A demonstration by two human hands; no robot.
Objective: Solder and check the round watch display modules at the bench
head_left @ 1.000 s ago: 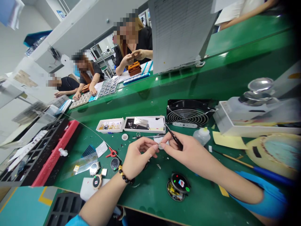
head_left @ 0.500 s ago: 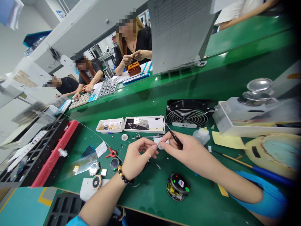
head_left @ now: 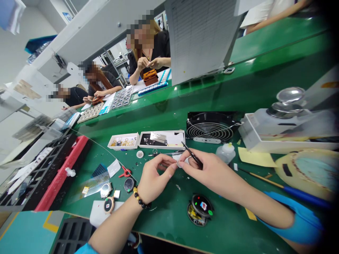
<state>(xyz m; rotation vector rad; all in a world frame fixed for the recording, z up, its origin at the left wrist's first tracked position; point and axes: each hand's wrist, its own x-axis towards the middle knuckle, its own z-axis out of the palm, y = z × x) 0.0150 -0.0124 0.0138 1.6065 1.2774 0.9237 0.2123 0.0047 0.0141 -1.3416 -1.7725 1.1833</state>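
My left hand (head_left: 156, 178), with a beaded bracelet (head_left: 140, 199) at its wrist, pinches something tiny between thumb and forefinger. I cannot make out what it is. Against those fingertips are the thumb and forefinger of my right hand (head_left: 205, 164), which also grips dark tweezers (head_left: 192, 153) pointing up and left. Below my right hand lies an opened smartwatch (head_left: 203, 205); its lit screen rests askew over the case, where yellow inner parts show. Left of my left wrist are a dark round watch (head_left: 129, 184), a silver watch (head_left: 106, 189) and a gold-rimmed watch (head_left: 108, 204).
Two white boxes of small parts (head_left: 123, 140) (head_left: 162, 139) and a black fan (head_left: 210, 127) stand beyond my hands. A dropper bottle (head_left: 226, 152) is to the right, near a blue-handled brush (head_left: 304, 195). A red-edged black rack (head_left: 62, 173) stands left. Co-workers sit across the bench.
My fingertips have come closer together, and the right hand with the tweezers has shifted slightly left. Across the bench, a co-worker's hands have drawn back from a tray.
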